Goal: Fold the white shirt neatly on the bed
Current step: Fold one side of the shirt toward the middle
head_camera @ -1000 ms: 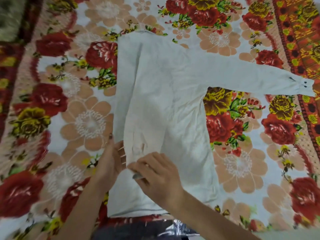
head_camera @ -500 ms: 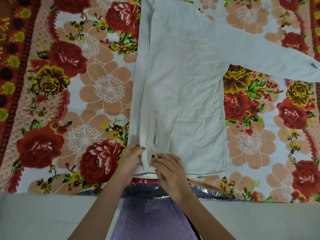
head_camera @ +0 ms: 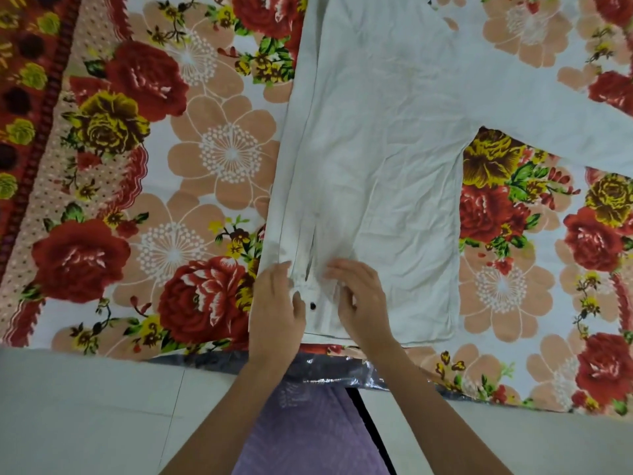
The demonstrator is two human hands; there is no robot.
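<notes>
The white shirt [head_camera: 383, 159] lies flat on the flowered bedsheet [head_camera: 191, 159], its hem toward me. Its left side and left sleeve are folded over the body, and the sleeve's cuff [head_camera: 315, 303] with a dark button rests near the hem. The right sleeve [head_camera: 548, 108] stretches out to the right, past the frame edge. My left hand [head_camera: 277, 310] lies flat on the folded left edge beside the cuff. My right hand [head_camera: 359, 299] presses the cuff from the right with curled fingers. Both hands rest on the cloth, holding nothing up.
The bed's near edge [head_camera: 342, 371] runs across the lower view, with shiny plastic showing under the sheet. White floor tiles [head_camera: 85, 413] lie below it. My purple garment [head_camera: 308, 433] shows at the bottom centre.
The view has dropped and drawn back toward the bed's near edge. My hands slid down the folded sleeve to the cuff at the hem and have spread a little apart on it.
</notes>
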